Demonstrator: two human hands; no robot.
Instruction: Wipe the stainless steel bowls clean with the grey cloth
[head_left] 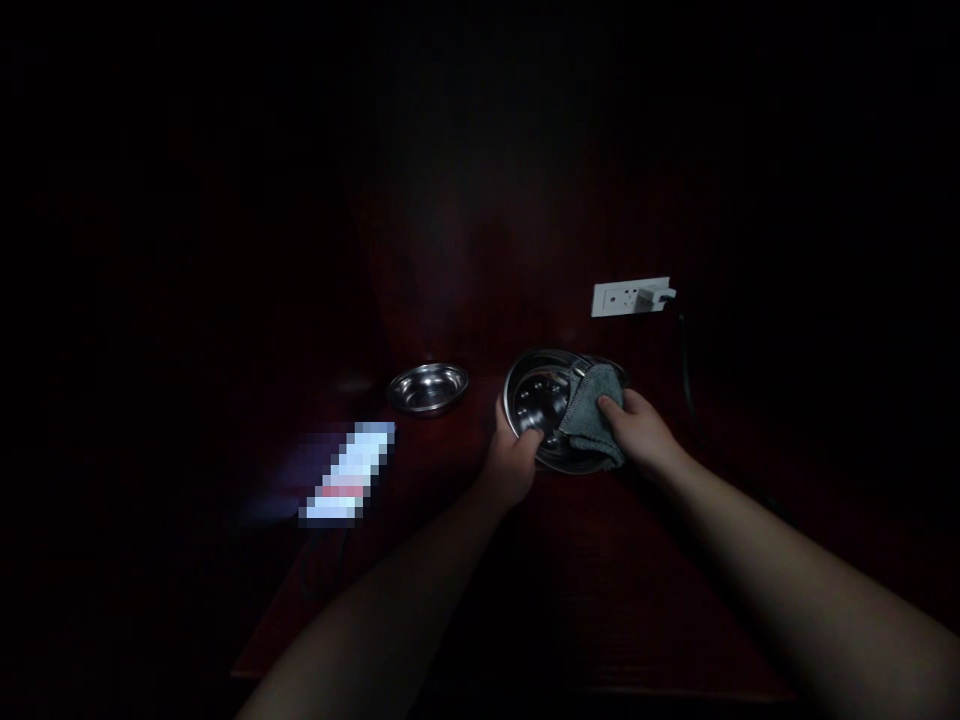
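A shiny metal bowl (541, 393) is held up and tilted so that its inside faces me. My left hand (514, 462) grips its lower left rim, with the thumb inside the edge. A grey-green cloth (592, 410) lies over the right side of the bowl, against the rim and the inner wall. My right hand (637, 428) is closed on the cloth, thumb on top, pinching it at the bowl's right edge. The fingers behind the bowl are hidden.
A shallow metal dish (428, 388) stands on the dark red table (600, 600) to the left. Nearer is a lit, blurred-out phone-like screen (349, 475). A white wall socket (630, 297) holds a plug, and its cable (685, 365) hangs down at the right. The surroundings are very dark.
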